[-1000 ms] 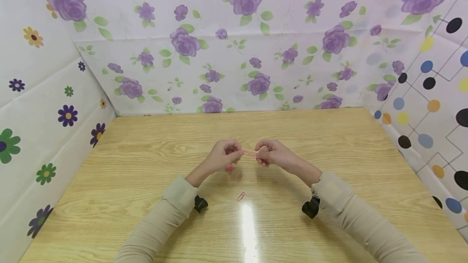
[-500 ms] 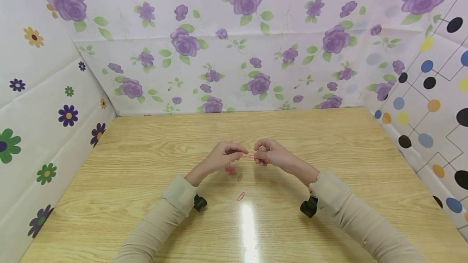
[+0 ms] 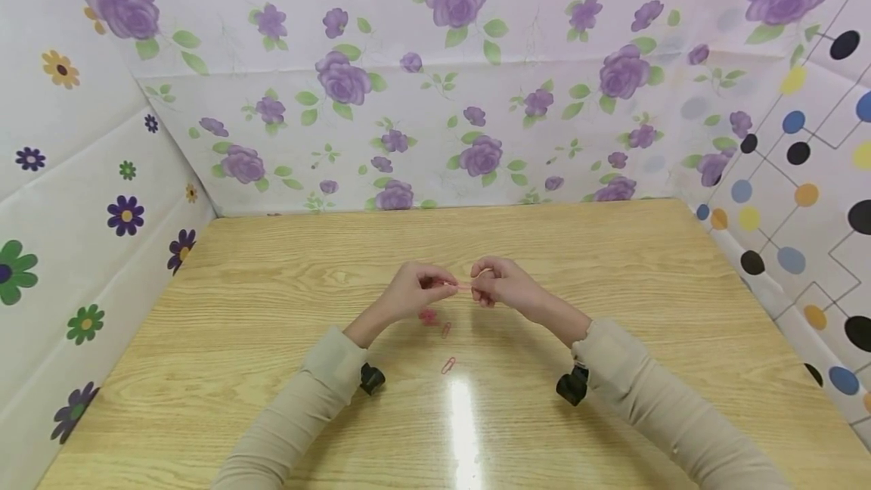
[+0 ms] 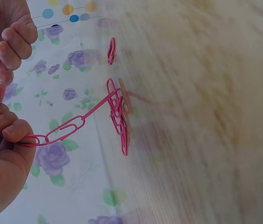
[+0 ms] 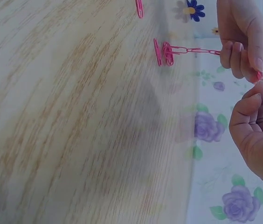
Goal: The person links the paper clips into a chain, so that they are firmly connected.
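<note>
Progress: the clip-linking work appears partly complete. A pink chain (image 4: pixel 96 107) descends from the left hand (image 3: pixel 420 290) to a bunched heap (image 3: pixel 429 317) on the table (image 3: pixel 286 263). The heap lies roughly midway between the table's left and right edges, well apart from the far edge. The number of links cannot be counted.

Remaining: a first loose clip (image 3: pixel 446 330) lies just beside the heap. A second loose clip (image 3: pixel 448 365) lies farther from the far edge. Both appear unlinked. A held clip (image 3: pixel 464 285) spans the gap between the two hands, above the table; whether it is joined to the chain cannot be told, as fingers hide the joint.

Grip, left: thumb and forefinger are closed at the tips on the held clip; the other fingers curl around the upper end of the chain.

Grip, right: the right hand (image 3: pixel 505 284) pinches the opposite end of the held clip between thumb and finger, other fingers curled.
</note>
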A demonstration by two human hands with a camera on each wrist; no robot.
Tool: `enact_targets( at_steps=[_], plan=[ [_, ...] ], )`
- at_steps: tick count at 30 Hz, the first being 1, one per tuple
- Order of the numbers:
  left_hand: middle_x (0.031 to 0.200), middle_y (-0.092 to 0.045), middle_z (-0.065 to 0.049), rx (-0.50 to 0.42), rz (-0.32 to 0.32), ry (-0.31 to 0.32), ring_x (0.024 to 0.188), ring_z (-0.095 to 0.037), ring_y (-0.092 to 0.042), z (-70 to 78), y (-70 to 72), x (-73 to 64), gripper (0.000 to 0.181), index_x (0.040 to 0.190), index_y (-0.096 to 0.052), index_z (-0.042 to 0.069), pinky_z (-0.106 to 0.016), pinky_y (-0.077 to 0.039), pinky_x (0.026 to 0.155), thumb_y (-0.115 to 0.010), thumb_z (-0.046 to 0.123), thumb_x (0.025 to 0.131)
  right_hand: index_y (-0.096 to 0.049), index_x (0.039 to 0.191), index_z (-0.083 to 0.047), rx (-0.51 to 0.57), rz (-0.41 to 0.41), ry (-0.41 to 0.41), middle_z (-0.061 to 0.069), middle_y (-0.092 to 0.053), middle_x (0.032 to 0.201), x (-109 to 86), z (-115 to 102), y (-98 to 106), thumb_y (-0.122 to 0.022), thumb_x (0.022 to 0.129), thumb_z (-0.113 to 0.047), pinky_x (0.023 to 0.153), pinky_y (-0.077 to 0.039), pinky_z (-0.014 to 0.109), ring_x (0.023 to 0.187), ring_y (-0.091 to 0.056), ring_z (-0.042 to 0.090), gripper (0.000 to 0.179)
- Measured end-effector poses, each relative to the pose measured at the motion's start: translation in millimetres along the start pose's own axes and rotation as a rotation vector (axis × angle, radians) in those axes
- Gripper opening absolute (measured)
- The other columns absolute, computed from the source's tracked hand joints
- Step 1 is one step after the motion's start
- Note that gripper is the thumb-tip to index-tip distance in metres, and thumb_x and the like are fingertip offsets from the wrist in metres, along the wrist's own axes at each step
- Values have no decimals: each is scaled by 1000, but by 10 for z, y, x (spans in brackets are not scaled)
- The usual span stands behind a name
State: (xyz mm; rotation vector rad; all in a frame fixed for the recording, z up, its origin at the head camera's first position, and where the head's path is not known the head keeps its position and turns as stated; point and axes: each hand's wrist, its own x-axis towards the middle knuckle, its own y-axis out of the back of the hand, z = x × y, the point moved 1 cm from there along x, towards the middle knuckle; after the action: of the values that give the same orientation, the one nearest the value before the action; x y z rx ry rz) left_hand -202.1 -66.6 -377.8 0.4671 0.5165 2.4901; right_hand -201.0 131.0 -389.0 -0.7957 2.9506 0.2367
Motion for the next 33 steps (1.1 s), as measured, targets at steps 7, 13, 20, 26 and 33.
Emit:
enact_targets(
  at_steps=[7,13,20,26,33],
  plan=[
    [61,-51,-6,-10,47,0,50,-6,-34,69,70,-60,13,91,-66,-10,-20,-30,47,-61,1,85,-46,109,13,-66,22,-31,16,-57,74,13,65,-2,-46,92,-3,59,-45,32,61,-52,18,24],
    [64,-53,-8,-69,56,-33,50,-6,-35,63,121,-132,14,93,-65,-10,-19,-31,48,-61,1,86,-56,104,10,-245,-14,0,4,-50,60,75,248,-19,-54,87,-2,50,-36,25,51,-42,11,21],
    [73,-57,-23,-133,72,-41,54,-6,-41,49,197,-301,11,91,-64,-10,-20,-35,50,-59,-2,86,-65,98,3,-406,-66,81,2,-50,60,112,339,-77,-63,80,1,50,-37,24,51,-40,9,18],
    [71,-59,-11,-163,84,-39,54,-21,-47,53,247,-425,10,92,-65,-7,-28,-42,49,-58,-2,87,-68,96,1,-454,-92,87,2,-53,66,172,383,-156,-69,75,4,51,-36,22,54,-40,9,21],
    [78,-64,-2,-220,99,40,67,-20,-61,58,290,-530,14,96,-64,-10,-39,-52,63,-57,-2,88,-71,92,-3,-574,-122,150,3,-65,85,238,385,-281,-73,71,0,63,-44,22,72,-51,9,22]
  ],
)
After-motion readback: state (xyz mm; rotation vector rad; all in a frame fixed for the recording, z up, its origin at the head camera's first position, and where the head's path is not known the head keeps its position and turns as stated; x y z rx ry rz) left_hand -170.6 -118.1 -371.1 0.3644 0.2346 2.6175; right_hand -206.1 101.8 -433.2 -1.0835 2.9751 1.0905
